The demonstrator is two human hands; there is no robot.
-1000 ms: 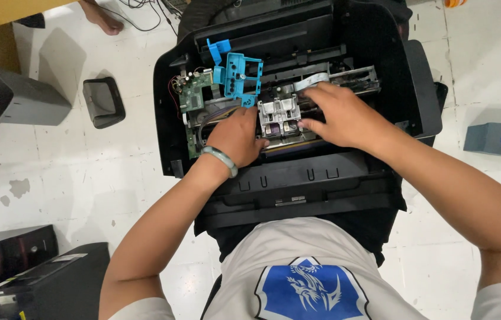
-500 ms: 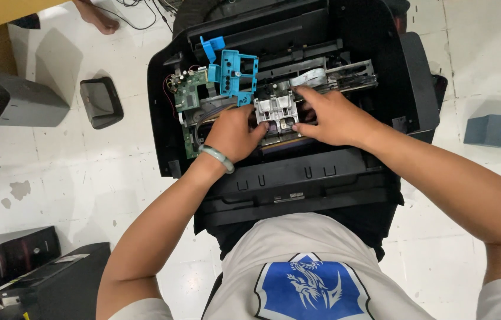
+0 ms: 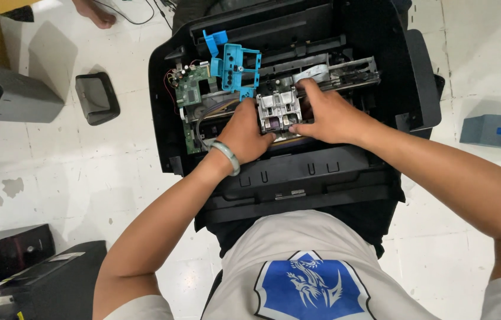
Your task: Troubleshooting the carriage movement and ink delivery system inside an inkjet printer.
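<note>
An opened black printer (image 3: 298, 178) lies on the floor in front of me, its insides exposed. My left hand (image 3: 246, 133), with a pale bangle on the wrist, presses against the left side of a grey cartridge carriage (image 3: 277, 109) in the middle. My right hand (image 3: 327, 115) grips the same carriage from the right, with its fingers curled over the top and front. A blue plastic frame (image 3: 235, 65) stands just behind the carriage. At the left inside the printer sits a green circuit board (image 3: 190, 92) with coloured wires.
On the white tiled floor, a small black tray part (image 3: 96, 98) lies left of the printer, and a grey box (image 3: 10, 98) beyond it. Black devices (image 3: 31, 272) sit at the lower left. A grey-blue box (image 3: 496, 131) rests at the right. Someone's bare foot (image 3: 93, 13) shows at the top.
Both hands stay on the grey carriage. My right hand's fingers have shifted slightly along its right side and top. The view has moved a little.
</note>
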